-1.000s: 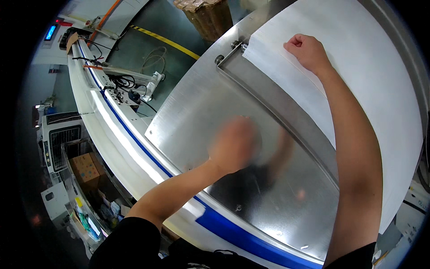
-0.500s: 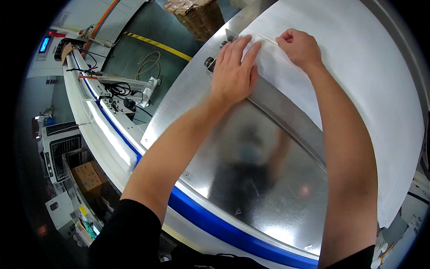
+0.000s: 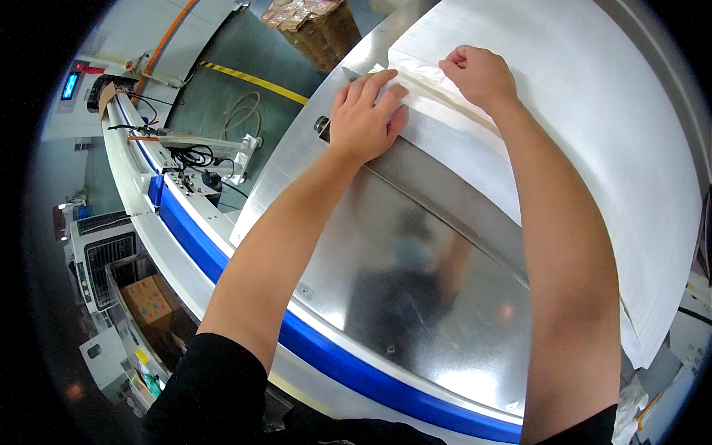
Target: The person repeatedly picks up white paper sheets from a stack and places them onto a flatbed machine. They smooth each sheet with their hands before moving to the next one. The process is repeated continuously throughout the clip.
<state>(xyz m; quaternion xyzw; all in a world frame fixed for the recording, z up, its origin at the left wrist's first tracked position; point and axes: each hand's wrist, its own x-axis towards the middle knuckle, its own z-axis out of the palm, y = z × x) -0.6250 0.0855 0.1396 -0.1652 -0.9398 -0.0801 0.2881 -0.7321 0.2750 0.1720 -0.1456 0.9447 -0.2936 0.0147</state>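
Observation:
A large stack of white sheets [image 3: 593,141] covers the far right of the metal table. My right hand [image 3: 480,76] is closed in a pinch at the near edge of the top sheets, where that edge stands raised and creased; the fingertips are partly hidden. Under it a lower white textured layer [image 3: 463,152] shows. Along that layer lies a long flat metal bar [image 3: 452,189]. My left hand [image 3: 365,117] rests on the bar's far left end, palm down with fingers stretched out. A dark round knob [image 3: 321,126] sits beside that hand.
The shiny metal tabletop [image 3: 386,289] has a blue front edge [image 3: 356,371]. To the left runs a white machine rail with a blue strip [image 3: 189,226] and black cables [image 3: 191,156]. On the green floor beyond stands a brown wrapped block [image 3: 315,33]. A cardboard box [image 3: 148,300] lies lower left.
The raised sheet edge by my right hand has opened wider, showing more folds and more of the layer below. Both hands sit slightly further left in view. More blue strip shows on the rail.

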